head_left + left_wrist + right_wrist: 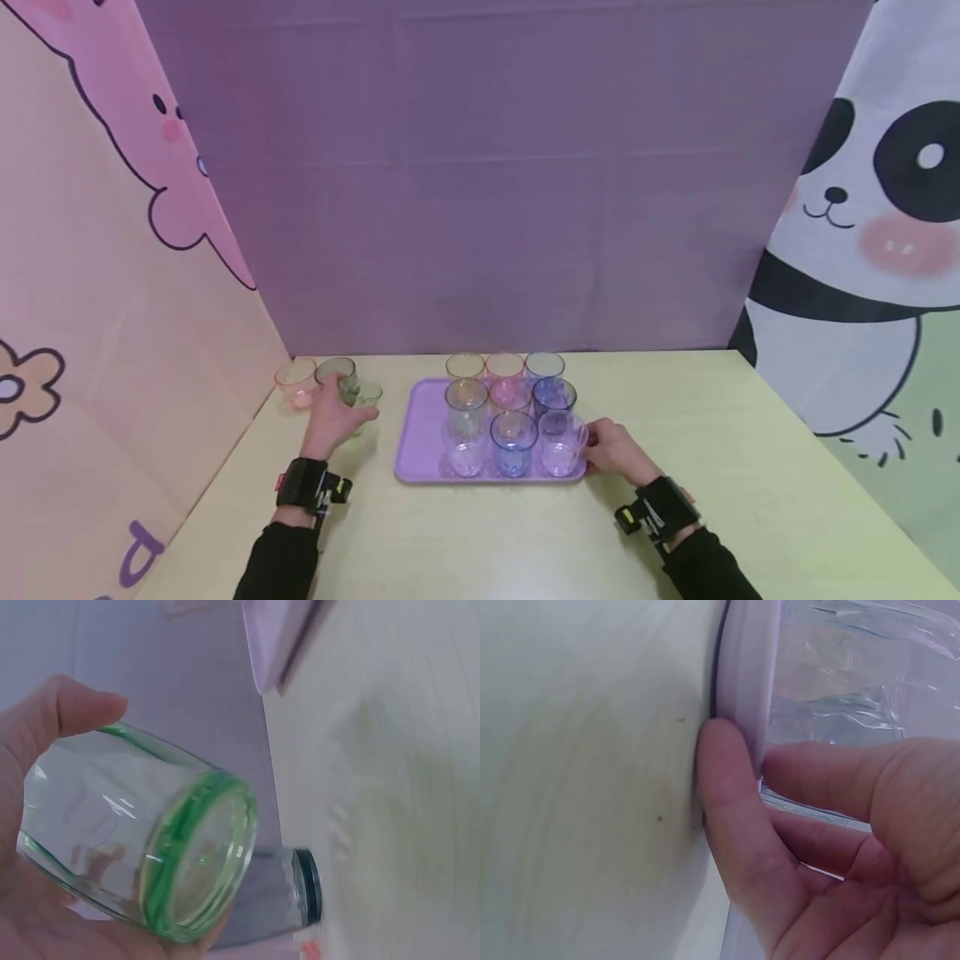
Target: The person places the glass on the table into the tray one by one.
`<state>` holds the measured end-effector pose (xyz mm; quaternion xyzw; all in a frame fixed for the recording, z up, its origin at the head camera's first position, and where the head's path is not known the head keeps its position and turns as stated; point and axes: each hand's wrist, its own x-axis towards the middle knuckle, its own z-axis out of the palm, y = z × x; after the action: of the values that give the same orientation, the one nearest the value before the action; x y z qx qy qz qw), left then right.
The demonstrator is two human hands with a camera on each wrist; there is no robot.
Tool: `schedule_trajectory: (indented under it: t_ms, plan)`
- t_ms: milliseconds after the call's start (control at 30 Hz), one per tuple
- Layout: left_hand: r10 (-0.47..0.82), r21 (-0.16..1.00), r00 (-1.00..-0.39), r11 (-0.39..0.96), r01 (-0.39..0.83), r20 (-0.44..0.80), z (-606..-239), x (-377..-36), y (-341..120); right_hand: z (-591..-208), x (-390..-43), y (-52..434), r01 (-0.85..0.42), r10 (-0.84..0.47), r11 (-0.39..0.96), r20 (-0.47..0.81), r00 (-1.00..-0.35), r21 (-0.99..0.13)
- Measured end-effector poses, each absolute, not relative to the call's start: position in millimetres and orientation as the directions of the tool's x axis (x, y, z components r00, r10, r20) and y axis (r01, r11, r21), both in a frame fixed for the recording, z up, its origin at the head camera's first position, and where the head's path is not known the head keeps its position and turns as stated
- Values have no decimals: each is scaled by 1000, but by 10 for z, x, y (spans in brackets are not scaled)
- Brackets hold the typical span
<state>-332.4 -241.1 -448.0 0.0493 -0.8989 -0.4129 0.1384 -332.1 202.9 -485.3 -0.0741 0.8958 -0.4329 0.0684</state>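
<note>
no legible text, label, brand or number is showing in any view. a purple stroke is appearing on the left wall panel (138,557) at seven o'clock, cut off by the frame edge and unreadable. the wrist bands (303,483) are showing no readable marking.

Both arms reached forward in black sleeves, each wrist wearing a black strapped camera band. The left hand (333,417) was stretched out to the left, its thumb and fingers (71,712) curled round a clear green-tinted glass tumbler (142,832), held with its base turned toward the wrist camera. The right hand (611,450) lay low by the near right corner of the lilac plastic tray (746,675), its fingers (727,795) pressed against the rim.
</note>
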Motion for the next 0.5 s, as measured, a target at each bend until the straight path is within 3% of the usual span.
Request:
schedule_trajectory:
  t_ms: [200, 367, 500]
  plan:
    - [-196, 789, -944, 606, 97, 267, -4446, -3377, -2265, -4844, -3310, 2028, -70, -191, 599, -57, -980, -798]
    - [-188, 865, -952, 487, 123, 241, -4441, -3420, -2116, -4826, -3290, 2023, -76, -187, 608, -50, -981, -790]
    - [-165, 873, -958, 470, 132, 233, -4441, -3484, -1984, -4819, -3278, 2022, -74, -181, 610, -47, -982, -789]
